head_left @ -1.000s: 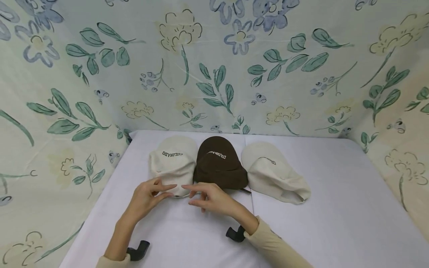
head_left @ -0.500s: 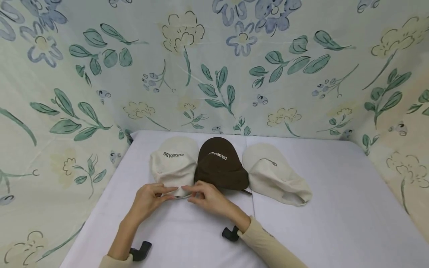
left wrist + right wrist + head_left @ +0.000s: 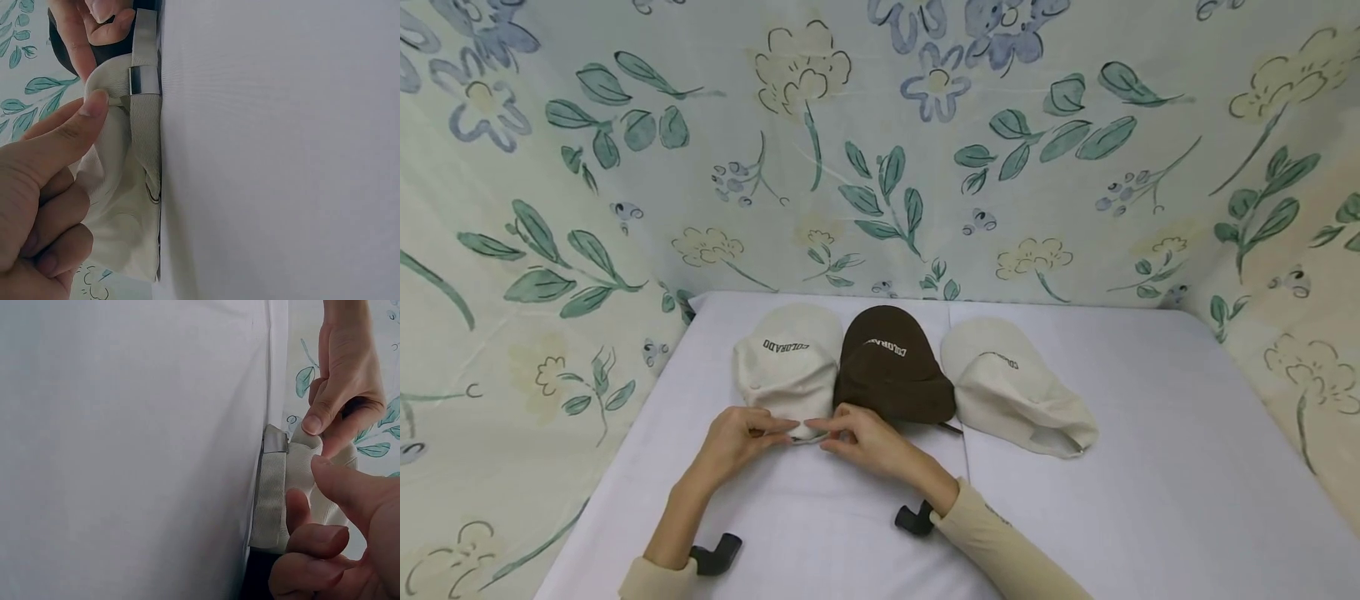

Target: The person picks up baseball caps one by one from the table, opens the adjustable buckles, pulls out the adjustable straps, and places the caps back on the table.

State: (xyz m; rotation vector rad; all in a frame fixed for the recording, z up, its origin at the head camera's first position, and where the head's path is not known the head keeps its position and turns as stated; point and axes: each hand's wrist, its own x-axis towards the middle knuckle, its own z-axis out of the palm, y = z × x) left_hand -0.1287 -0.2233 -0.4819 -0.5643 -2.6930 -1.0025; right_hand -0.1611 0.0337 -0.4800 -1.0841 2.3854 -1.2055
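Left wrist, cream cap (image 3: 119,234), right hand (image 3: 94,30) cropped

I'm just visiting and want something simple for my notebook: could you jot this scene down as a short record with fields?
Worker: a person with two bare hands
Left hand: pinches fabric of the left cream cap between thumb and finger
Right hand: fingers at the same cap; whether they grip is unclear
Fastening on that cap: strap with metal buckle
Lettering on that cap: COLORADO
Row, left to right: left cream cap, brown cap, right cream cap
Surface: white-covered table
Behind: floral backdrop
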